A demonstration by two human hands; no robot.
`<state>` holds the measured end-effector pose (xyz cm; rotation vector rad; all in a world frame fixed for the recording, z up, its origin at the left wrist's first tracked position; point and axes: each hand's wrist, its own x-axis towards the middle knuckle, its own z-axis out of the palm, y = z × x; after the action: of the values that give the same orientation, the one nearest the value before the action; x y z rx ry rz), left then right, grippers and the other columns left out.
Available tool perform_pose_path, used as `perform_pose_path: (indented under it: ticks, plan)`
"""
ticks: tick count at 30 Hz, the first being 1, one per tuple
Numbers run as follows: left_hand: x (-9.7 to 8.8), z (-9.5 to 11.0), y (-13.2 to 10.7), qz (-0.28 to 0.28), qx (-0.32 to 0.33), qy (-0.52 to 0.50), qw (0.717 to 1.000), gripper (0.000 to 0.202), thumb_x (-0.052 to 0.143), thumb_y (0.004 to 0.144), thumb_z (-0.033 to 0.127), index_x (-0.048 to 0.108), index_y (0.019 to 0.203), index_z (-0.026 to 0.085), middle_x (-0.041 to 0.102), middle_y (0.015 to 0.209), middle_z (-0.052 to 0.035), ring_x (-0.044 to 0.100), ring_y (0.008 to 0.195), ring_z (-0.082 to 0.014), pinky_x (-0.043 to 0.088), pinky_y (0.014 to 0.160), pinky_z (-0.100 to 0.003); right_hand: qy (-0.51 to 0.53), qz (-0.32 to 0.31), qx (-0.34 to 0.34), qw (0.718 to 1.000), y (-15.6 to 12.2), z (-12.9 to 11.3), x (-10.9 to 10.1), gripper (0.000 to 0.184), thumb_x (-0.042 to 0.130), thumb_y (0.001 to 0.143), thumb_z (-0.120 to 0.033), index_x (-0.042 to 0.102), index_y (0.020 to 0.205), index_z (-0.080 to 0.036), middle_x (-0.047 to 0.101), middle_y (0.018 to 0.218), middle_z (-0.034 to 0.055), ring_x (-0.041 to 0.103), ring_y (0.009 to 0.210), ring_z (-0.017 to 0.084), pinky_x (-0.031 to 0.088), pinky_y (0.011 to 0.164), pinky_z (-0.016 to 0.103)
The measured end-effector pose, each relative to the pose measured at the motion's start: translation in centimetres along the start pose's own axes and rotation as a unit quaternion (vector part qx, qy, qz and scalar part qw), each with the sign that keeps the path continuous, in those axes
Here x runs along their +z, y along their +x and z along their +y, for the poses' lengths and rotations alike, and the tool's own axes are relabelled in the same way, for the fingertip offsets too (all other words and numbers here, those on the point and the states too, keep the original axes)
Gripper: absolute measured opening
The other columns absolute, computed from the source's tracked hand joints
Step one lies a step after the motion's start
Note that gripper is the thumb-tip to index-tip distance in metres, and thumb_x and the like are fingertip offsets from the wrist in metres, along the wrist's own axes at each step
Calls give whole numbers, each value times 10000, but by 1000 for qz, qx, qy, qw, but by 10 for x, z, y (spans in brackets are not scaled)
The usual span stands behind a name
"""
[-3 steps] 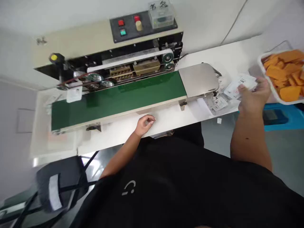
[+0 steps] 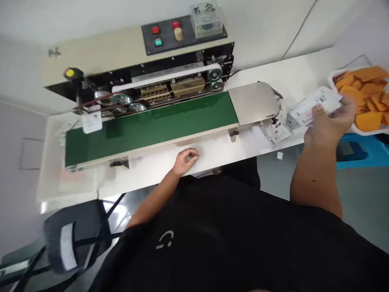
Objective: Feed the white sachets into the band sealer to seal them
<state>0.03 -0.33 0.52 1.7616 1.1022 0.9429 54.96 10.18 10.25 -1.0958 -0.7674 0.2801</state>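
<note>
Packets (image 2: 316, 106), white and printed, are gripped in the right hand (image 2: 330, 125) toward the right end of the table (image 2: 304, 69), beside a basket of orange pieces (image 2: 369, 91). Well apart, the left hand (image 2: 184, 162) lies loosely curled, thumb and fingers parted, on the near side of the green belt (image 2: 170, 125).

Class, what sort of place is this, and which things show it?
Probably a packing workshop: a machine with a green conveyor belt, printed packets in the right hand, and a basket of orange pieces.
</note>
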Motion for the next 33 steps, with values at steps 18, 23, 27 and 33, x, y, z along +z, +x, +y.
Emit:
perform_pose_path:
  ticks: [18,23,27,33]
  plan:
    - [42,-11,-1,35,-6,87,996,668,806,924,495,572,1466,183,709,1354,-189,704,1253,-325,573,1096,-493,-136,-602,-80,783,-301,27,120,680,774,947,-532,588,1516,-210,614,1420,180,592,1361,347,499,1220,604]
    - [41,-12,-6,49,-8,111,993,509,775,962,396,605,1399,198,734,1262,-136,722,1172,-271,585,1040,-418,-164,-529,-65,830,-307,27,102,817,898,804,-630,585,1409,-180,600,1353,207,601,1306,354,553,1149,579]
    - [39,-9,-2,71,-3,118,990,419,788,947,345,631,1310,207,735,1204,-116,717,1133,-257,584,1008,-400,-204,-544,-30,814,-307,29,96,545,866,853,-550,652,1189,-180,696,1068,143,689,1019,293,622,970,498]
    - [38,-10,4,58,21,109,992,593,869,867,488,622,1330,212,721,1200,-127,710,1132,-279,580,1016,-428,-171,-564,74,804,-306,24,98,357,751,943,-464,740,1186,-204,774,1071,97,764,986,255,630,969,420]
